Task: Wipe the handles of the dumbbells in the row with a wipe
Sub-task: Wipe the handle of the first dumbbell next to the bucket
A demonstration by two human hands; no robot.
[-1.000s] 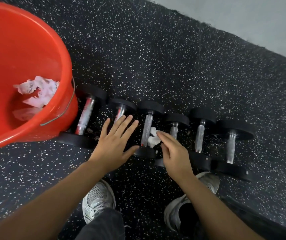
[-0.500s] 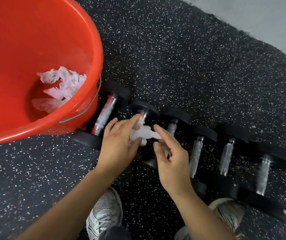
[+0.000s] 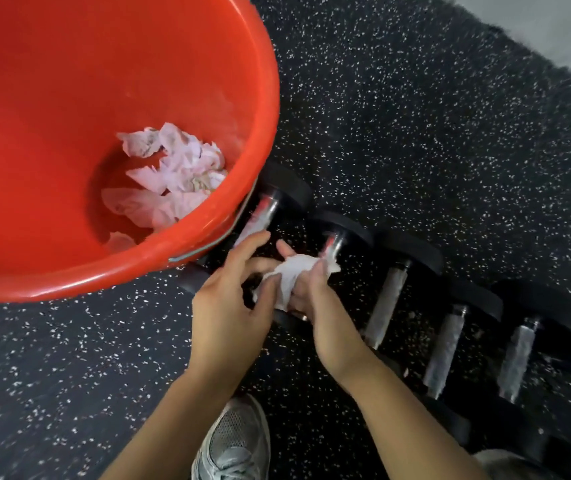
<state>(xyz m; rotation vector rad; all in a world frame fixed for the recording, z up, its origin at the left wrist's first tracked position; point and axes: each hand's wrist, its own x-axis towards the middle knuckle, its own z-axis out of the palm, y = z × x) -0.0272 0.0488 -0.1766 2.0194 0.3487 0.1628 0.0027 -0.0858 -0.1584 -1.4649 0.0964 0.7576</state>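
Beside the red bucket (image 3: 260, 109), my left hand (image 3: 228, 306) and right hand (image 3: 315, 299) now both pinch the white wipe (image 3: 291, 278), lifted off the third dumbbell handle (image 3: 386, 303), apparently refolding it before the next.

Open speckled floor (image 3: 415, 126) beyond the dumbbell row (image 3: 450, 327), clear to the mat's edge. Bucket (image 3: 208, 244) pressed against the row's left end, overhanging the first handle (image 3: 260, 213); narrow reach there. Both hands, left (image 3: 228, 306) and right (image 3: 322, 306), with the wipe (image 3: 291, 278), crowding over the second dumbbell. Handles further right unobstructed from above, separated by narrow gaps. Shoe (image 3: 235, 441) on the floor near side of the row.
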